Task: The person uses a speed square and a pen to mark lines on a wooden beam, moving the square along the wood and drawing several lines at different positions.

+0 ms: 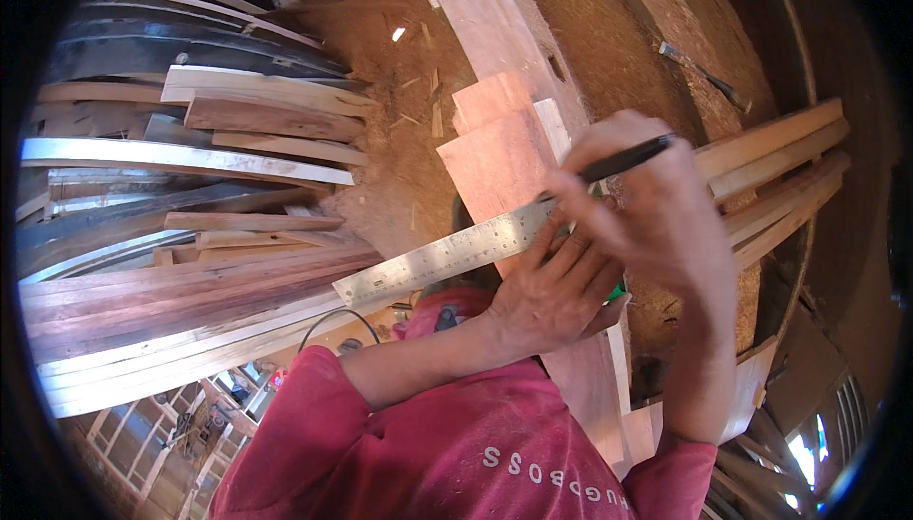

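My left hand [556, 297] grips a steel try square at its near end. The silvery blade [428, 259] with ruler markings reaches to the left, past the side of a reddish wooden board [495, 163]. A bit of green [618, 290], seemingly part of the square's stock, shows beside my palm; most of the stock is hidden. Above it, my right hand [632, 197], blurred by motion, holds a black pen [628, 159]. Its tip end points down and left, by the blade's upper edge on the board; whether it touches the wood I cannot tell.
Beneath the board runs a long thick plank [495, 21]. Stacked timber [276, 116] fills the left side, and more beams [780, 163] stick out at the right. A chisel-like tool [704, 76] lies on wood at the upper right. Sawdust and shavings [409, 111] cover the ground.
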The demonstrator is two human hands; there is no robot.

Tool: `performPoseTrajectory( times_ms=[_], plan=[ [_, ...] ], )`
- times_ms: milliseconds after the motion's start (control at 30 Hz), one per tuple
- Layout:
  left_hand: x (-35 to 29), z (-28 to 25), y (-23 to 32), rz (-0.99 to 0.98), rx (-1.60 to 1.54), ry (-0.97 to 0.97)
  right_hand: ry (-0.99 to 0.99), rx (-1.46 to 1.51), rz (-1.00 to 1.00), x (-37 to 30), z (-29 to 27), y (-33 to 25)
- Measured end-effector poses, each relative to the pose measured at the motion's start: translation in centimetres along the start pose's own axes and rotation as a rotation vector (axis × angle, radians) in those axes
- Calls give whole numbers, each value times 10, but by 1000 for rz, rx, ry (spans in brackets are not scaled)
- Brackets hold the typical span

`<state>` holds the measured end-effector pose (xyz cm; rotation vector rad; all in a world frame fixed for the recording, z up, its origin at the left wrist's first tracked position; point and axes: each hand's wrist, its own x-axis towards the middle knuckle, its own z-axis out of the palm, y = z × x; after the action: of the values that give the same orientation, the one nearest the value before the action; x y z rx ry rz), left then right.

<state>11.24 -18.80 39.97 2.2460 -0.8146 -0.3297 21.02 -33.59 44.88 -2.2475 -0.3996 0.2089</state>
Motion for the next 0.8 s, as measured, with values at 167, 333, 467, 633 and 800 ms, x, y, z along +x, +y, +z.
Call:
performPoseTrajectory(
  times_ms=[167,333,467,633,800],
  plan=[
    [9,-6,1,50,102,110,141,145,332,-18,-31,24],
    [-2,-4,-1,116,18,226,86,478,384,-72,23,47],
    [-26,-3,1,310,-41,354,-131,774,608,-108,31,42],
    [-41,-4,16,647,-217,-288,299,748,822,-186,-6,15],
    [-32,1,31,903,92,-433,1102,614,943,-342,-17,-16]
  ],
)
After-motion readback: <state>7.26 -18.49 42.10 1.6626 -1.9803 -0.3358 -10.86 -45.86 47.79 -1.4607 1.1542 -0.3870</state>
